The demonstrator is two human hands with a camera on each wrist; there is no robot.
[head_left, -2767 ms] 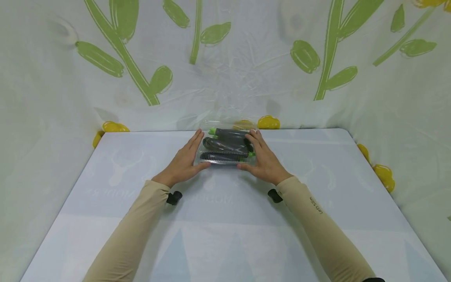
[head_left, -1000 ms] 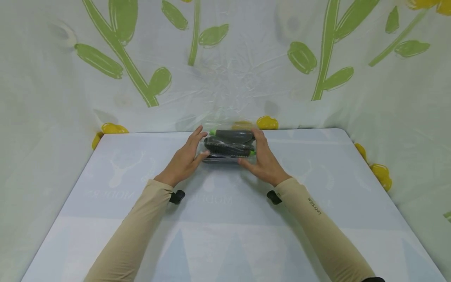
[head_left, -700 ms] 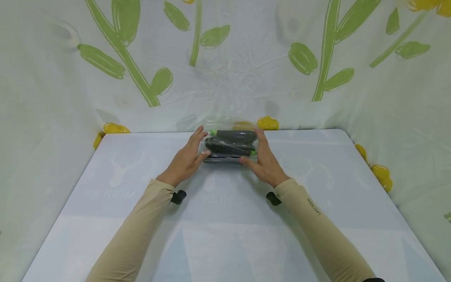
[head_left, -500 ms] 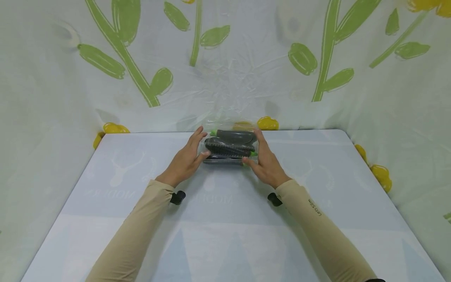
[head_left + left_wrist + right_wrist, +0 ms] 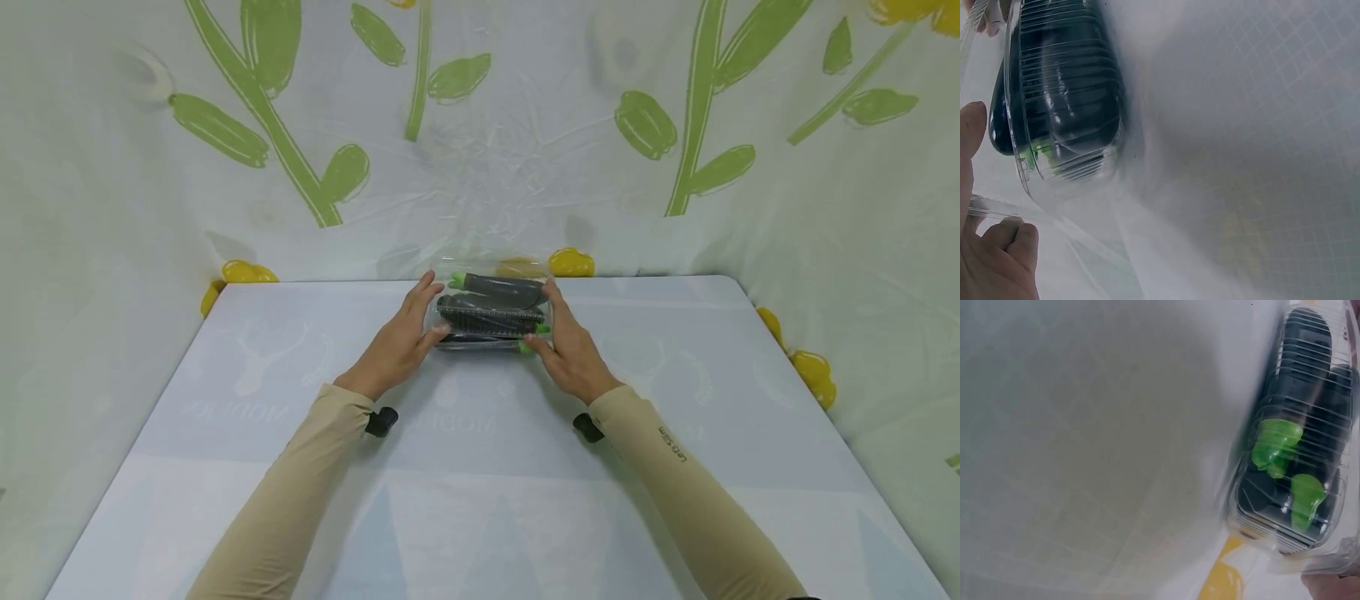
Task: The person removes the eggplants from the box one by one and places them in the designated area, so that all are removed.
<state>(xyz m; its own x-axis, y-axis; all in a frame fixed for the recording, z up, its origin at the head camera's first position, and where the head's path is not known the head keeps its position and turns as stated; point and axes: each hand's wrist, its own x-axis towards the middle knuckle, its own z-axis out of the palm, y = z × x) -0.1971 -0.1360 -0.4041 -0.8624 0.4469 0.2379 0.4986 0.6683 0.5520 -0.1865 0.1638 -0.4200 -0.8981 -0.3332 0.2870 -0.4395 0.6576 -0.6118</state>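
Note:
A clear ribbed plastic box (image 5: pixel 491 321) of eggplants lies near the table's far edge. Several dark eggplants (image 5: pixel 498 287) with green stem ends fill it. My left hand (image 5: pixel 390 346) holds the box's left end, thumb at the front, fingers farther back. In the left wrist view, curled fingers (image 5: pixel 1013 244) are at a clear plastic edge (image 5: pixel 991 206). My right hand (image 5: pixel 573 346) holds the right end in the same way, thumb on the front corner. Ribbed wall and green stem ends (image 5: pixel 1275 447) show in the right wrist view. Behind the eggplants a clear plastic lid (image 5: pixel 487 265) stands out past the table edge.
The pale blue-and-white table (image 5: pixel 480 517) has faint printed lettering and triangles. A white plastic sheet (image 5: pixel 517 167) with green leaves hangs behind and at both sides. Yellow printed flowers (image 5: pixel 572 262) show along the table's edges.
The box has tilted slightly, so its dotted edge sits higher in view and more ribbed front wall shows. My right thumb has slid right along the front, toward the corner.

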